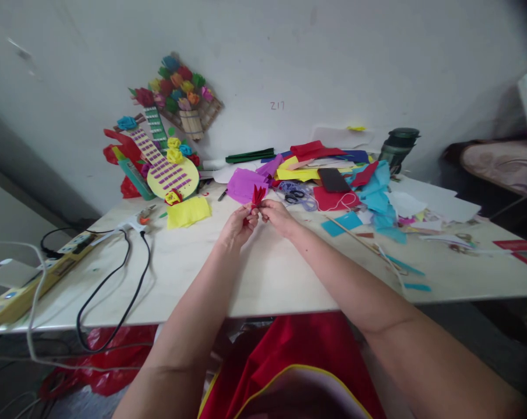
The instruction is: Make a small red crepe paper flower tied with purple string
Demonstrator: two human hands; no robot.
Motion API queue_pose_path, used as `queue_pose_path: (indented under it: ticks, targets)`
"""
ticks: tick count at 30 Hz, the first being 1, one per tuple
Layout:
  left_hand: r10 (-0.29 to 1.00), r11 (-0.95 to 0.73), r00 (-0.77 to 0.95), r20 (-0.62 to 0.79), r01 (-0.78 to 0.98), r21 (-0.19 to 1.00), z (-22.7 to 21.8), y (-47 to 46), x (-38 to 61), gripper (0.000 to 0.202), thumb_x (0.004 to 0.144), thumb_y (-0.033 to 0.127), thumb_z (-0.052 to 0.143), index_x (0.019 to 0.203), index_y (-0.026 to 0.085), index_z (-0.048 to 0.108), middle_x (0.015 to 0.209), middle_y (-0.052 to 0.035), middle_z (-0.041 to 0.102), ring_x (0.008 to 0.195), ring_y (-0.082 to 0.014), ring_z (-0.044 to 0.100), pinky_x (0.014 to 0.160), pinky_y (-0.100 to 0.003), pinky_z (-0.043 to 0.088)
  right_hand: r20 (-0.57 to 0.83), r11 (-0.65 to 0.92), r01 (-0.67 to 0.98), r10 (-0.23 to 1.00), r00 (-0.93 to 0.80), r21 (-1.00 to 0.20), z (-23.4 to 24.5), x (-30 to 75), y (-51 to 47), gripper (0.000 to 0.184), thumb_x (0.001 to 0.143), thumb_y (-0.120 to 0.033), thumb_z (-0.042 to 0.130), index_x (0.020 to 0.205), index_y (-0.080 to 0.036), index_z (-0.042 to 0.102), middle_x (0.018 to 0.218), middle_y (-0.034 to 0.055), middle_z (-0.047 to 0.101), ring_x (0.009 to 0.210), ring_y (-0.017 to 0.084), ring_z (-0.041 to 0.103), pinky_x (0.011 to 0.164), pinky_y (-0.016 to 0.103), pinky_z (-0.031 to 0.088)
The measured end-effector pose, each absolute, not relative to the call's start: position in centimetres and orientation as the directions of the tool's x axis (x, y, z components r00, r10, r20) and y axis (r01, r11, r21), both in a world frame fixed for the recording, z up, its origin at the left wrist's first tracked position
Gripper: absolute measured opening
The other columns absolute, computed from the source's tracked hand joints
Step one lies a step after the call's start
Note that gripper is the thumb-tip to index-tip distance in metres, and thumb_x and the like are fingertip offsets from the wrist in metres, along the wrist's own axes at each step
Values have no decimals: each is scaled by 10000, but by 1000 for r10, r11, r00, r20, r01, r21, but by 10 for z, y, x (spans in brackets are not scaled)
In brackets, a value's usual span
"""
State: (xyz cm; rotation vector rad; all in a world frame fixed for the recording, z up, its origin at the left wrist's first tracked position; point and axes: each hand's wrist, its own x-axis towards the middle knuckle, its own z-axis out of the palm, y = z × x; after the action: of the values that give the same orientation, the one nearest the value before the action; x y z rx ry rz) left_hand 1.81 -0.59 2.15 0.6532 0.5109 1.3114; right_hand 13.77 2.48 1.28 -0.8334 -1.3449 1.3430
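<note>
Gathered red paper (258, 195), fanned out at the top in narrow petal-like folds, stands up between my fingertips over the middle of the table. My left hand (240, 226) is closed around its lower part, and a bit of red shows among the fingers. From the right, my right hand (275, 215) pinches the base of the same piece with thumb and fingertips. Just behind the hands lies a sheet of purple paper (243, 184). Black-handled scissors (294, 196) rest beyond my right hand.
Yellow paper (188, 212) and a glue gun (144, 216) with its cord lie left, near a power strip (57, 270). Paper-flower decorations (171, 174) lean on the wall. Right are a phone (333, 180), blue paper (342, 223), a wooden stick (354, 237) and a dark bottle (398, 149).
</note>
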Motion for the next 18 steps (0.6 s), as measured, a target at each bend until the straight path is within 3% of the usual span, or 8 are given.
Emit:
queue_pose_path:
  ticks: [3, 7, 12, 18]
  targets:
    - [979, 125, 204, 26, -689, 714, 22, -7, 19, 144, 749, -10, 433, 708, 83, 535, 600, -24, 465, 468, -20, 379, 395, -74, 289, 293, 315, 101, 938, -186, -944, 16, 140, 24, 99, 688, -214, 506, 647, -158, 577, 521, -38, 476, 502, 91, 392, 527, 237, 301]
    - [974, 134, 226, 32, -682, 719, 26, -9, 21, 147, 737, -4, 448, 791, 65, 566, 600, -23, 465, 464, -19, 377, 379, -69, 272, 460, 485, 362, 873, -161, -796, 23, 144, 19, 142, 707, -188, 480, 600, -156, 567, 549, -18, 501, 578, 115, 429, 584, 245, 311]
    - [973, 128, 229, 41, -675, 727, 30, -12, 18, 166, 725, 0, 454, 826, 42, 578, 585, -18, 460, 447, -14, 359, 367, -67, 260, 572, 619, 315, 785, -236, -719, 27, 147, 12, 180, 747, -238, 453, 598, -162, 517, 568, -17, 480, 593, 114, 420, 592, 244, 309]
    - [982, 108, 187, 23, -660, 743, 33, -14, 15, 142, 705, 8, 469, 780, 61, 577, 575, -12, 457, 442, -15, 351, 366, -71, 255, 541, 591, 186, 800, -260, -785, 25, 147, 15, 294, 739, -417, 518, 582, -171, 485, 534, -40, 408, 533, 90, 344, 530, 237, 273]
